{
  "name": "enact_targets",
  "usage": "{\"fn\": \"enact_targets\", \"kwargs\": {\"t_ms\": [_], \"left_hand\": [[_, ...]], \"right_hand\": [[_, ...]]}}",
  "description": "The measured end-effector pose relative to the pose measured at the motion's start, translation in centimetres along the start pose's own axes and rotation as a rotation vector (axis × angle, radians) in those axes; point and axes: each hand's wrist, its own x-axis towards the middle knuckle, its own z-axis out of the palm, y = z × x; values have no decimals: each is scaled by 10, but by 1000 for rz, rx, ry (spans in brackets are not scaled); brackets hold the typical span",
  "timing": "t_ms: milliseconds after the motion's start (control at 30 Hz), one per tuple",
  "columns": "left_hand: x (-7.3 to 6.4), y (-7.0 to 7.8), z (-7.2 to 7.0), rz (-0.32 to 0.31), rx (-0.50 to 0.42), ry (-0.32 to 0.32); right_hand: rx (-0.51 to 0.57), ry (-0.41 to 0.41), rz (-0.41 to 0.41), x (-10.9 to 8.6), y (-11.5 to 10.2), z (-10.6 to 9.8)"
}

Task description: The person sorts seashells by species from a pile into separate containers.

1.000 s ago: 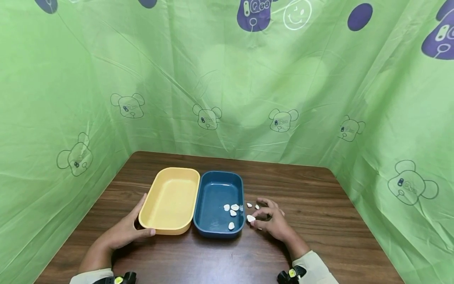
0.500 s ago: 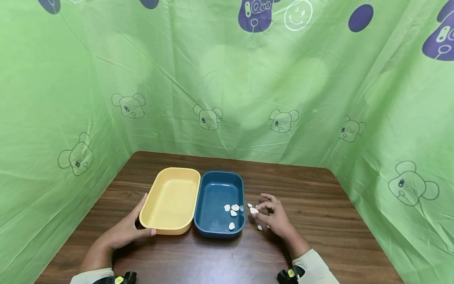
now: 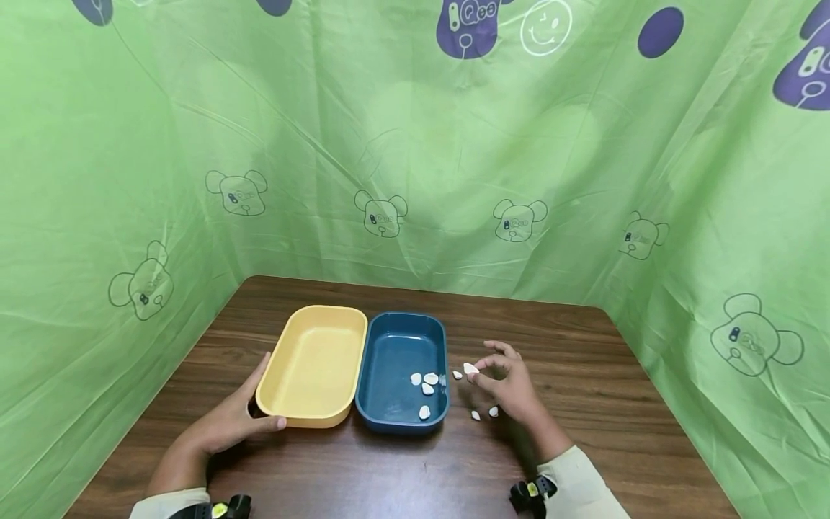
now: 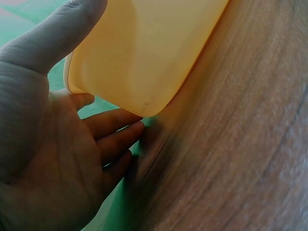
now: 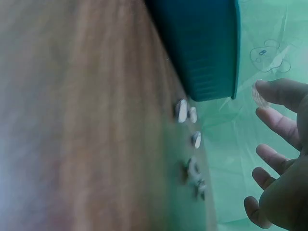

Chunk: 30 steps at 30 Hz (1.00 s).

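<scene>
My left hand [image 3: 227, 425] holds the near left corner of a yellow plastic tray [image 3: 261, 393], thumb along the near wall and fingers on the left side. In the left wrist view, the fingertips [image 4: 137, 126] meet the outside of the tray. Between thumb and forefinger, my right hand [image 3: 515, 386] pinches a ridged white seashell [image 3: 470, 368], to the right of a deep blue tray [image 3: 395, 429]. The right wrist view has this shell raised off the table, its other fingers spread apart. Several white shells [image 3: 428, 389] lie inside the blue tray, toward its right side.
Loose shells [image 3: 475, 415] lie on the brown wooden table [image 3: 363, 476] around the right hand. Both trays stand side by side, touching or nearly so. A green printed cloth [image 3: 421, 166] surrounds the table at the back and sides.
My right hand has moved up and away from me with the pinched shell. Two shells on the table that it largely covered now show in front of it. The left hand has kept its place.
</scene>
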Motion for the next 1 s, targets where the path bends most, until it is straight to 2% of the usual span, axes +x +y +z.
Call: {"fn": "enact_targets", "kwargs": {"t_ms": [433,767,1000], "left_hand": [[-1,0,0,19,49,9],[-1,2,-1,13,35,6],[-1,1,-1,4,48,10]], "right_hand": [[27,-13,-53,11,-25,3],[45,-42,-49,16,-43,14],[54,-35,-97,21,-55,21]]}}
